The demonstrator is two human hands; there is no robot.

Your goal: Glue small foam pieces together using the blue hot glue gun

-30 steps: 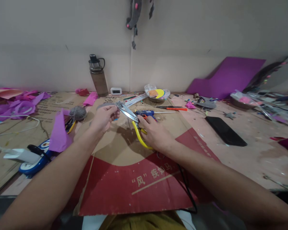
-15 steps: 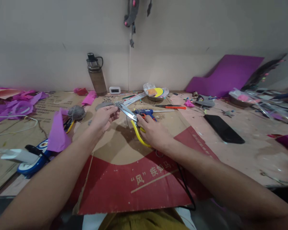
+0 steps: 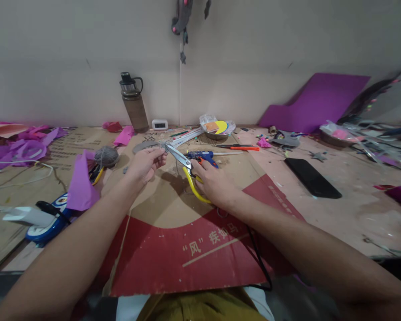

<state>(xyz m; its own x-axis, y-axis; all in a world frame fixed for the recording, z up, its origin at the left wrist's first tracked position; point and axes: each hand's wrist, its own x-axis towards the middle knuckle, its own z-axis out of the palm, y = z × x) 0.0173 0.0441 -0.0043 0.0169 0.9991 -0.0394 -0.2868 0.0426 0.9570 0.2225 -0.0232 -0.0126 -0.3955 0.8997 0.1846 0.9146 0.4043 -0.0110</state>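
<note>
My right hand [image 3: 215,182] grips a pair of scissors [image 3: 178,157] by its yellow handles, with the metal blades pointing up and left. At the blade tips my left hand [image 3: 148,162] is closed in a pinch. Between its fingertips is something small and greyish, too indistinct to name. Both hands hover over a sheet of cardboard [image 3: 173,263] with a red printed band. Just behind the scissors lies a blue glue gun [image 3: 202,156], partly covered by my right hand. A flat grey piece [image 3: 143,146] rests beyond my left hand.
A water bottle [image 3: 133,104] stands by the wall near a small white digital display [image 3: 159,125]. Grey yarn [image 3: 106,156] and purple paper [image 3: 83,183] lie left. A bowl [image 3: 217,133], an orange-handled cutter [image 3: 243,148] and a black phone [image 3: 312,177] lie right of centre.
Both hands and the scissors keep nearly the same place. The blades look slightly closer together, and the view has shifted a little.
</note>
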